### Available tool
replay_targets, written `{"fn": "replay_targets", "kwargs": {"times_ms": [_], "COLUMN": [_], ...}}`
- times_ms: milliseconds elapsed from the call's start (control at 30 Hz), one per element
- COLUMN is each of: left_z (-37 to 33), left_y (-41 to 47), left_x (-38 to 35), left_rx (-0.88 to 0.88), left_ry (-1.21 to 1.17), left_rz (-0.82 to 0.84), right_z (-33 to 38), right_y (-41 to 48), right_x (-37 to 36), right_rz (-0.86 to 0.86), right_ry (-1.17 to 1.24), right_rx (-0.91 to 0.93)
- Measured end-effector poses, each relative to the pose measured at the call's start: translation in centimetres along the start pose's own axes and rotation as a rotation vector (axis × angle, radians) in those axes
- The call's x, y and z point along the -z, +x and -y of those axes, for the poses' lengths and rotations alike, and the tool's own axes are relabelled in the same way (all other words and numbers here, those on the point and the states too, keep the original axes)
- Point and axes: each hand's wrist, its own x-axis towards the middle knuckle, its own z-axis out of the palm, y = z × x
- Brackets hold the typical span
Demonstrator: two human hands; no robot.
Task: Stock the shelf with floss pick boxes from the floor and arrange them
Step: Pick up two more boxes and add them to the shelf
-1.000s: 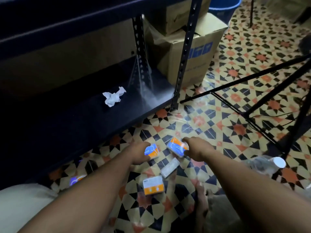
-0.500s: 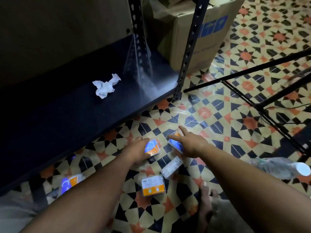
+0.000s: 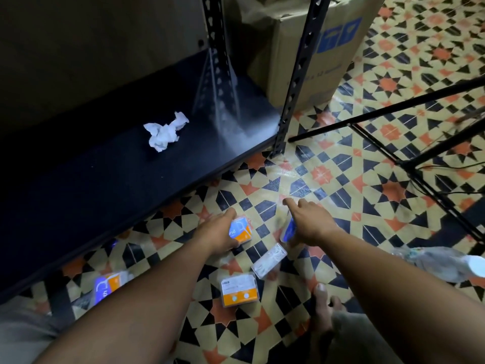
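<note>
Patterned floor tiles [image 3: 322, 174] carry the floss pick boxes, all lying just before the black bottom shelf [image 3: 105, 185]. The left hand [image 3: 217, 235] grips an orange-and-blue box [image 3: 241, 229], fingers curled round it. The right hand [image 3: 307, 222] covers a blue box [image 3: 287, 229] tilted on edge, forefinger straight; whether its other fingers clasp the box I cannot tell. Nearby lie a clear case [image 3: 269, 260], an orange-and-white box [image 3: 238, 290] and a fifth box [image 3: 107, 285] by the shelf edge. A crumpled tissue [image 3: 165, 132] rests on the shelf.

L grip [image 3: 217, 233] holds box [image 3: 241, 229], R grip [image 3: 307, 224] over another [image 3: 287, 231].
</note>
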Motion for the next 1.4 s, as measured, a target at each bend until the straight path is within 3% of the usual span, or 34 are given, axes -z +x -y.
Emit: {"fn": "replay_targets", "kwargs": {"times_ms": [167, 400, 533, 767, 1033, 1233, 1400], "left_z": [-0.1, -1.8, -2.7, -3.4, -5.7, -8.0, -8.7], "left_y": [-0.5, -3.2, -5.8, -13.3, -24.1, -30.5, -31.1], "left_x": [-0.3, 3.3, 6.6, 13.8, 21.8, 29.4, 35.4], "left_rx": [-0.023, -0.067, -0.118, -0.180, -0.251, -0.290, -0.233], "left_ry": [0.055, -0.010, -0.025, -0.077, 0.034, 0.105, 0.202], "left_rz": [0.032, -0.080, -0.219, -0.471, -0.787, -1.032, -1.145], "right_z": [-0.6, -0.3, 1.1, 4.5, 8.8, 11.9, 14.4], "right_y": [-0.4, -2.7, -4.9, -10.8, -19.9, -23.9, -23.9], "right_x": [0.0, 1.8, 4.5, 11.2, 21.6, 30.5, 36.5], "right_rz": [-0.011, -0.159, -0.288, -0.540, -0.825, -0.982, -1.008], "right_ry": [0.019, 0.357, 0.599, 0.805, 0.709, 0.598, 0.541], "right_rx": [-0.006, -0.006, 0.052, 0.214, 0.450, 0.513, 0.528]}}
